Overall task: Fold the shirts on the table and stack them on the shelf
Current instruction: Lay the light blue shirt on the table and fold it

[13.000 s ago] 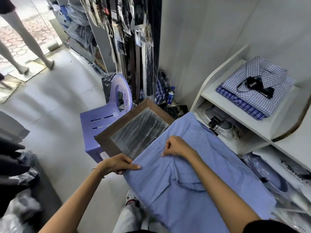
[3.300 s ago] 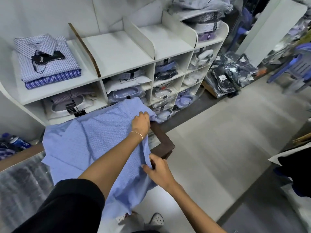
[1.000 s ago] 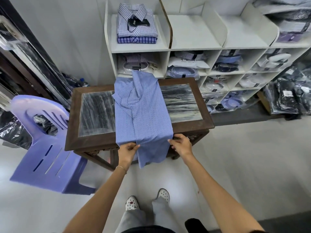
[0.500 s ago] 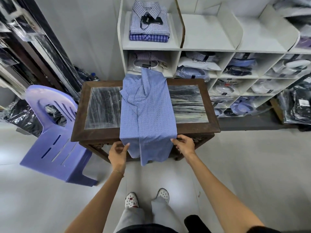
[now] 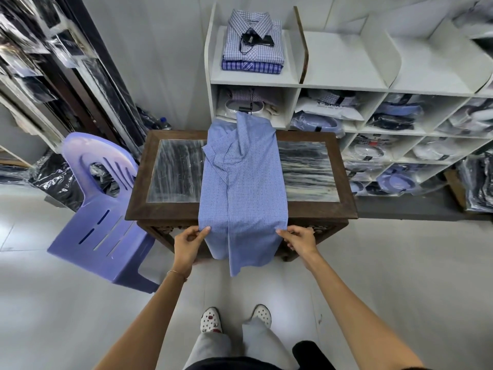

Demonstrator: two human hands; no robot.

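**Blue shirt on table, both hands at its hanging end**

While the blue shirt (image 5: pixel 242 188) is lying lengthwise down the middle of the table (image 5: pixel 344 206), folded into a long narrow strip, its near end is hanging over the table's front edge toward the floor. Far end, with collar area bunched, is reaching past the back edge toward the shelf (image 5: pixel 253 81).

Left hand (image 5: pixel 188 243) is pinching the shirt's left edge between thumb and fingers, just below the table's front rim. Right hand (image 5: pixel 298 240) is doing likewise on the right edge, thumb and forefinger closed on the cloth, other fingers curled behind. Both hands are sitting at about the same height, either side of the strip. A thin bracelet (image 5: pixel 176 273) is showing on the left wrist.

Table is dark wood with a glassy inset top; bare panels are showing left and right of the shirt.

Shelf is standing right behind the table, white, divided into compartments. In the top left compartment a stack of folded shirts (image 5: pixel 253 44) is sitting, checked one on top with a dark tag lying on it, a blue striped one beneath. Lower compartments are holding packaged shirts in plastic.

A purple plastic chair (image 5: pixel 101 209) is standing to the left of the table, near its corner. The person's two white shoes (image 5: pixel 210 320) are showing on the pale floor below.
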